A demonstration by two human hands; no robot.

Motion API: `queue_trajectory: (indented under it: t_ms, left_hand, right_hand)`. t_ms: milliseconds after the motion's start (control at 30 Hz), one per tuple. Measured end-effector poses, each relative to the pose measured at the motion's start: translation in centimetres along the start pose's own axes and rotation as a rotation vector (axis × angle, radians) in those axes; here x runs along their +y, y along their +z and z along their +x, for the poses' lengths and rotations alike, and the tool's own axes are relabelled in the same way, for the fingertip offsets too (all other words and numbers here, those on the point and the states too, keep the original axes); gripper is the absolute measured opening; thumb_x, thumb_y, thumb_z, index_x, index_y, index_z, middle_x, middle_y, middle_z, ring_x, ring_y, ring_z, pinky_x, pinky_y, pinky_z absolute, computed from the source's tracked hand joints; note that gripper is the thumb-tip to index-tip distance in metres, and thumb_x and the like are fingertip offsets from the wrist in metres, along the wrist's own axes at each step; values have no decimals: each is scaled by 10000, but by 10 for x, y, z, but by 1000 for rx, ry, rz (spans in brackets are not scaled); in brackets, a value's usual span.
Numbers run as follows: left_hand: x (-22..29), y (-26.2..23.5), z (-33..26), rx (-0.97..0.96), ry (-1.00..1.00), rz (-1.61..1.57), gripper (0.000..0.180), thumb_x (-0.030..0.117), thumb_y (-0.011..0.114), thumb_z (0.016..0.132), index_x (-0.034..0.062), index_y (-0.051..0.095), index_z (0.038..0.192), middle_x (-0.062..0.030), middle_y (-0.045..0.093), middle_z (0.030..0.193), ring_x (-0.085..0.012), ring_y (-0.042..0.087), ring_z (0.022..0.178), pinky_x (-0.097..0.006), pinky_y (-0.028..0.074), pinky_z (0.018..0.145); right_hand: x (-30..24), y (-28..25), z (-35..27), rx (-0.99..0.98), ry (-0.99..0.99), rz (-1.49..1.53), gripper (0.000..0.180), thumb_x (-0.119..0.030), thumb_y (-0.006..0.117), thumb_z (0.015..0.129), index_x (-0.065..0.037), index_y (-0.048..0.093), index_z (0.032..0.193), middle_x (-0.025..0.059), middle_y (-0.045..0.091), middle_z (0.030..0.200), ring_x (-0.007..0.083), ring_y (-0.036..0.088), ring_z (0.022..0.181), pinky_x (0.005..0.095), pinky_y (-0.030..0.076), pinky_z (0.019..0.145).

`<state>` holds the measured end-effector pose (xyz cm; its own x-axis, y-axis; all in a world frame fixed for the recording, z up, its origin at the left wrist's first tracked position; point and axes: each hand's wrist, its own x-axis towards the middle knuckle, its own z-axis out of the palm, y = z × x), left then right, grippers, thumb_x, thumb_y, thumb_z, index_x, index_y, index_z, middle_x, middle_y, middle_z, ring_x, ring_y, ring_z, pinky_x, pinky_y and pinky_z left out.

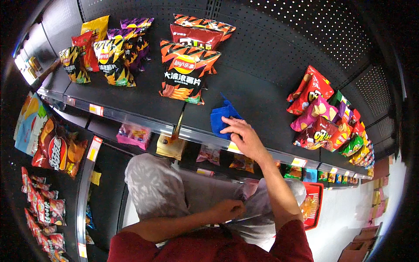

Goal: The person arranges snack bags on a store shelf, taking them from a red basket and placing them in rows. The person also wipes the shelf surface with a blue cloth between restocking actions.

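On the black shelf [253,100] my right hand [244,136] presses down on a folded blue cloth [221,118], its fingers bent over the cloth's right side near the shelf's front edge. One corner of the cloth sticks up at the back. My left hand [230,210] rests in front of my body, above my lap, with its fingers curled in; nothing shows in it. Left of the cloth, a black and orange chip bag [185,72] stands upright with others behind it.
More chip bags [114,61] stand at the shelf's left, and a cluster of red and purple bags [316,109] at its right. Price tags line the front rail [166,129]. Snack packs [170,146] lie on the lower shelf. A red basket [315,205] sits on the floor.
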<state>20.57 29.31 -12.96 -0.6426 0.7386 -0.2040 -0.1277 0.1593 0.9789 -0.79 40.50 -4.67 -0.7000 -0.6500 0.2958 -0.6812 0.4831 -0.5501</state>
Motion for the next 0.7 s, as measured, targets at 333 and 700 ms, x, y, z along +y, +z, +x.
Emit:
queue_trajectory:
  t_ms: [333,700]
  left_hand:
    - [-10,6,-2,31,170,72,250,261,536,1005,56,629,1113,-92,677,900,-201,642,807,-363,522,760]
    - [46,-20,-9,-77,107,279,189,238,558,971,70,615,1035,-154,663,944,-298,665,872,-421,519,789]
  right_hand:
    - [10,-3,0,152,68,-71,216,-71,590,911,-77,681,1107,96,660,1163,274,588,1073,379,467,956]
    - [7,20,34,227,232,-681,561,-530,616,863,-155,627,1280,122,594,1212,332,518,1106,479,469,896]
